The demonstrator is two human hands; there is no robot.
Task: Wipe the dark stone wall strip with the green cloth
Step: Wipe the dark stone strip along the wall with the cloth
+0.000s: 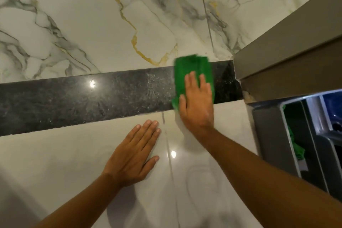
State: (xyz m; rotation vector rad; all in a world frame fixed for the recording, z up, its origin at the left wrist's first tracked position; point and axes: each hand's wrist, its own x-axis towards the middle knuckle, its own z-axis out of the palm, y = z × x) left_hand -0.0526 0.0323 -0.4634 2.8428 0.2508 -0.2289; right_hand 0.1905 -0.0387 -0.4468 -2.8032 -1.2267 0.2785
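Here right hand (197, 103) flat, pressing green cloth (192, 72) on dark strip (92, 102); left hand (133, 155) flat, empty.

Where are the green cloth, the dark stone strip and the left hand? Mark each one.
green cloth (190, 68): head view, on its upper folded part above the fingers.
dark stone strip (74, 102): head view, on its bare middle stretch.
left hand (133, 155): head view, on its back.

A tiled interior, likely a home bathroom or kitchen — veined marble wall tiles (103, 16) at 12 o'clock, grey metal fixture (288, 46) at 3 o'clock.
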